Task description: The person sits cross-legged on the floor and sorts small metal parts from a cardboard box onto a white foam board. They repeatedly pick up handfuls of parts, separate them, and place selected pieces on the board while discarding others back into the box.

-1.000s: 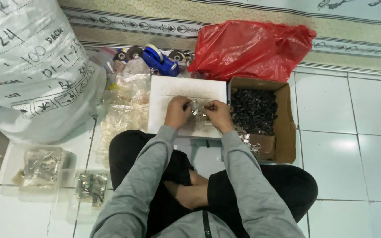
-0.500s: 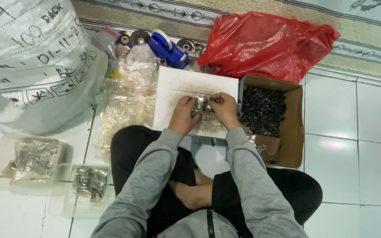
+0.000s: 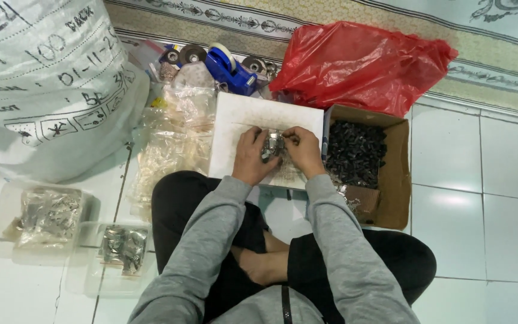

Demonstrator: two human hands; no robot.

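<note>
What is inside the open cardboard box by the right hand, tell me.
The cardboard box holds a heap of small dark parts; its bottom beneath them is covered.

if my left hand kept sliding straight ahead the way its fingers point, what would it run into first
Probably the small clear packet of dark parts pinched between the left hand and right hand. Past that lies bare white board, then likely the blue tape dispenser, though depth is unclear.
</note>
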